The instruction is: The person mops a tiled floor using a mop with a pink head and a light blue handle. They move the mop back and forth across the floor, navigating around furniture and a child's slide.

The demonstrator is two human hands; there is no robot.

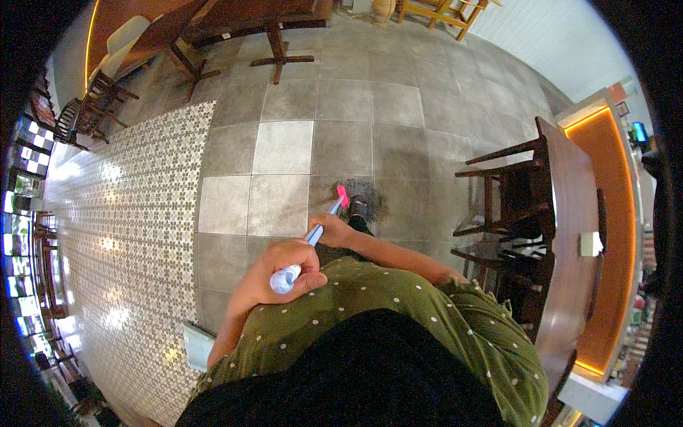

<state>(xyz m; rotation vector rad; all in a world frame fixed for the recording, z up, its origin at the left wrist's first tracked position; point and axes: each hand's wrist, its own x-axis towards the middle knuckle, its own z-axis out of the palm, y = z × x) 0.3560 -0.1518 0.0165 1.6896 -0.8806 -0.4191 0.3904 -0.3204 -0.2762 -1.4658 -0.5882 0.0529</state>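
A mop with a pale blue-and-white handle [315, 235] slants away from my body toward the floor. Around the top end of the handle my left hand [284, 267] is wrapped, close to my waist. Farther down, my right hand [331, 231] grips the same handle, its forearm crossing in from the right. At the low end a pink socket [343, 196] joins a dark, stringy mop head [368, 193] resting on the grey floor tiles [341, 149]. My dark shoe [361, 208] is beside the mop head and partly overlaps it in view.
On the right, dark wooden chairs [505, 178] stand against a long wooden table [576, 213], with a lit counter [605, 235] behind. Patterned tiles [135, 213] cover the left floor. Tables with crossed feet [277, 60] are at the far left, a wooden frame [441, 13] at the back.
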